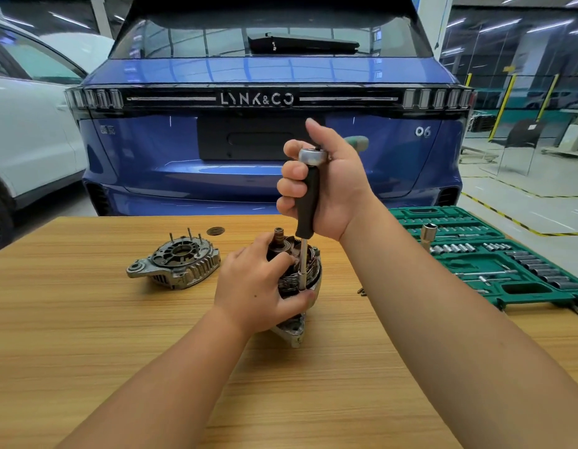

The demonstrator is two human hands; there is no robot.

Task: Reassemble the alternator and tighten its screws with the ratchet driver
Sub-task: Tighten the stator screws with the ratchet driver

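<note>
Alternator body (297, 277), with its copper windings and rotor shaft exposed on top, stands near the middle of the wooden worktop (86, 319), just in front of the person. Left hand (258, 293) wraps around its near-left side, fingers curled over the top edge and thumb pressed against the lower rim, so this grip is clenched on the housing and steadies it. Right hand (329, 186) is raised above it, closed around the black handle of the ratchet driver (308, 202), with the thumb pointing up beside the tool's round metal head. From that handle a slim metal shaft runs straight down, nearly upright, to the right part of the alternator's top rim, where its tip meets the housing; the screw under it is too small to make out. To the left, well apart from the held unit, the separate end cover (176, 264) lies flat on the worktop with several thin studs sticking up from it. A small dark disc (215, 231) rests near the far edge behind it. At the right side of the worktop an open green socket set case (494, 254) holds rows of sockets and bits, and one larger socket (429, 233) stands upright at its left edge. A blue car (265, 124) fills the background beyond the worktop.
</note>
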